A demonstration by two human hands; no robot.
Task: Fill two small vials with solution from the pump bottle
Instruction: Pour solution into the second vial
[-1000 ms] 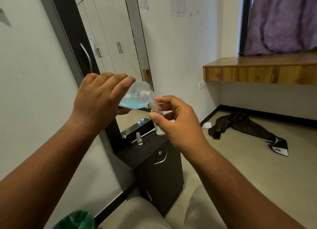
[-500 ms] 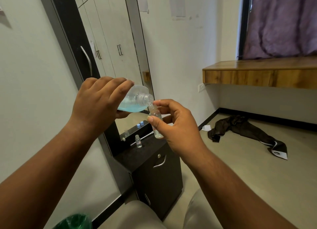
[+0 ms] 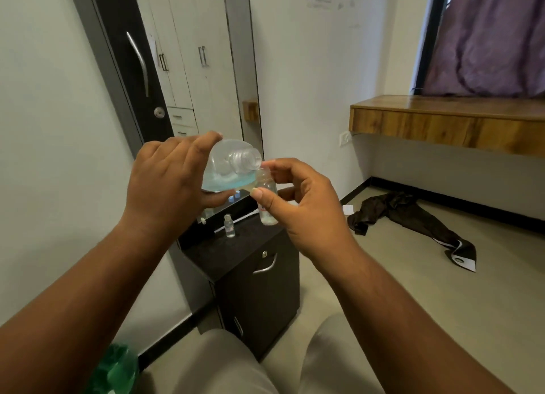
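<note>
1. Pump bottle (image 3: pixel 233 169) lies tipped in your left hand (image 3: pixel 168 184), fingers curled round its body, open neck lowered to the mouth of the vial (image 3: pixel 267 200) so the blue solution can run in.
2. Your right hand (image 3: pixel 298 205) pinches that vial upright between thumb and fingertips, just beside the bottle's neck; only a little liquid seems to sit at its bottom.
3. Below the bottle, a second vial (image 3: pixel 229 225) stands on the dark cabinet (image 3: pixel 236 255), with small blue caps (image 3: pixel 233 198) behind it.
4. Your left hand hides much of the bottle, and nothing blocks the pour.
</note>
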